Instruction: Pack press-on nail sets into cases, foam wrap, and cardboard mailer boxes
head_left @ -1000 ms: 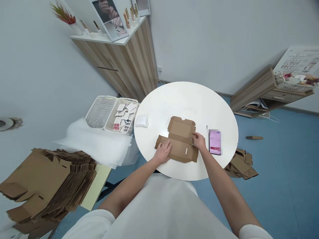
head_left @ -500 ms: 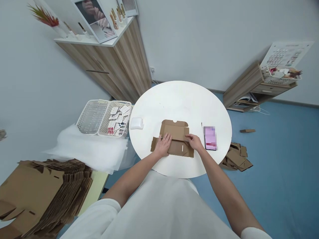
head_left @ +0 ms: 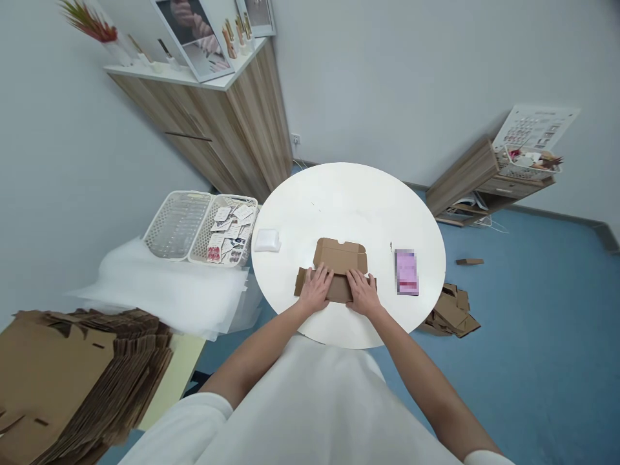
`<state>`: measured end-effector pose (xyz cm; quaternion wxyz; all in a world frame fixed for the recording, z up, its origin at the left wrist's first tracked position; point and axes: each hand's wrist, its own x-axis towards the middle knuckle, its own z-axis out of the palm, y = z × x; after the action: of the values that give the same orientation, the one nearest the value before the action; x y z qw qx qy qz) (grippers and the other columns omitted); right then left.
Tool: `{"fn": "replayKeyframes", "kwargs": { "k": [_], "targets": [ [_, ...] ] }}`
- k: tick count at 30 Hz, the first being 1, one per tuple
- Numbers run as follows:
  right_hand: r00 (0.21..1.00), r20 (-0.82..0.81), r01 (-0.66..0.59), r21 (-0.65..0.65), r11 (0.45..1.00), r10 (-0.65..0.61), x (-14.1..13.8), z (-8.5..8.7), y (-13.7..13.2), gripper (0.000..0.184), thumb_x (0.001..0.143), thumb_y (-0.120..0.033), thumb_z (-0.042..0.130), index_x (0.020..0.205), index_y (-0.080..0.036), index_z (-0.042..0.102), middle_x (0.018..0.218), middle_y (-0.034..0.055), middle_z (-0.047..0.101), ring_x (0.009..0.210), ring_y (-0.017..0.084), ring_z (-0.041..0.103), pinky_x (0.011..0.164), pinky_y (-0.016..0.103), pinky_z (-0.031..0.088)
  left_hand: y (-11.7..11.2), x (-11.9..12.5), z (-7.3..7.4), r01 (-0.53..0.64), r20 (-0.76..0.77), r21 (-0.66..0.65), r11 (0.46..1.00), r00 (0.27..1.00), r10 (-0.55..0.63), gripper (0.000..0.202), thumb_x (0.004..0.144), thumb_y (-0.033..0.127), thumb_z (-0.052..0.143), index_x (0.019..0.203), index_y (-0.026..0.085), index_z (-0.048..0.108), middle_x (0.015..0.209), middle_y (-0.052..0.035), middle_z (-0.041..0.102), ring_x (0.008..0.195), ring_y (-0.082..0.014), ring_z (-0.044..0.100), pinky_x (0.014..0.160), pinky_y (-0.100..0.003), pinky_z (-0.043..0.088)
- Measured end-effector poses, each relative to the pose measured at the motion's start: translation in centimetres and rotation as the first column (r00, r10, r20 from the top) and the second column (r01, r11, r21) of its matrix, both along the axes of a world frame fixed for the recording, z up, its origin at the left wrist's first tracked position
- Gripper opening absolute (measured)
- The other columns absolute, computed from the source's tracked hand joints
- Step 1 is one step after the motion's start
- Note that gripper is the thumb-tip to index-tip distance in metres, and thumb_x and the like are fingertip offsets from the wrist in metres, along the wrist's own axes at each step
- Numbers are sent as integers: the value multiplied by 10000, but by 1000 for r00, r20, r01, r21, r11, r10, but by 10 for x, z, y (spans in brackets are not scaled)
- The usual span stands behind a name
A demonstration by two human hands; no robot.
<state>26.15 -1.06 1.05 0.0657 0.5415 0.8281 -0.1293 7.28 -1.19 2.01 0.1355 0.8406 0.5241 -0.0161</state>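
A brown cardboard box blank (head_left: pixel 341 254), partly folded, lies on the round white table (head_left: pixel 353 194) in front of me. Its notched lid panel points away from me, and the nearer panel lies under my hands. My left hand (head_left: pixel 316 288) rests on the left part of that near panel, fingers spread. On the right part, my right hand (head_left: pixel 362 293) presses down with its fingers stretched out. Neither hand grips the cardboard. To the right lies a phone (head_left: pixel 406 272) with a blurred pink screen, and at the left edge a small white packet (head_left: pixel 267 240).
White baskets (head_left: pixel 177 226) stand left of the table, one filled with small cards (head_left: pixel 231 229). Translucent sheets (head_left: pixel 165 274) and a stack of flat cardboard blanks (head_left: pixel 116 381) lie nearer. Folded cardboard (head_left: pixel 453 310) sits on the floor at right.
My right hand has moved from the box's right edge down and left onto the near panel, its fingers now flat. My left hand stays about where it was. The view has shifted slightly.
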Motion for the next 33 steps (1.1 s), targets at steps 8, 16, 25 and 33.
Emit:
{"fn": "replayKeyframes", "kwargs": {
  "k": [8,16,25,33],
  "targets": [
    [999,-38,13,-12,1000,-13,3,-8,1,945,574,-316,610,1339,-209,67,1391,99,213,1264,268,152,988,495,56,-48,-56,-19,-606,34,-105,789,791,611,870,659,338,542,1341,158,33,1365,-173,248,1227,-299,269,934,-460,233],
    [999,-37,30,-17,999,-30,0,-8,-1,911,593,-307,580,1336,-229,58,1397,84,191,1270,267,134,980,473,98,-26,-45,-26,-680,176,-308,665,646,743,658,694,424,534,1248,191,268,1072,-83,559,995,-226,521,802,-357,364],
    [999,-40,38,2,999,-38,-3,-9,-5,912,600,-313,592,1341,-219,69,1396,88,194,1269,263,121,977,459,134,-22,-36,-11,-528,333,-335,780,708,622,240,770,230,430,976,193,547,788,-9,610,784,-140,572,700,-248,421],
    [999,-38,39,-18,999,-39,-10,-10,-1,1031,553,-404,650,1347,-207,24,1402,128,149,1281,291,67,967,502,127,-27,-27,-15,-507,397,-349,788,681,615,384,754,387,498,1066,174,429,1099,-96,519,903,-163,554,731,-280,440]
  ]
}}
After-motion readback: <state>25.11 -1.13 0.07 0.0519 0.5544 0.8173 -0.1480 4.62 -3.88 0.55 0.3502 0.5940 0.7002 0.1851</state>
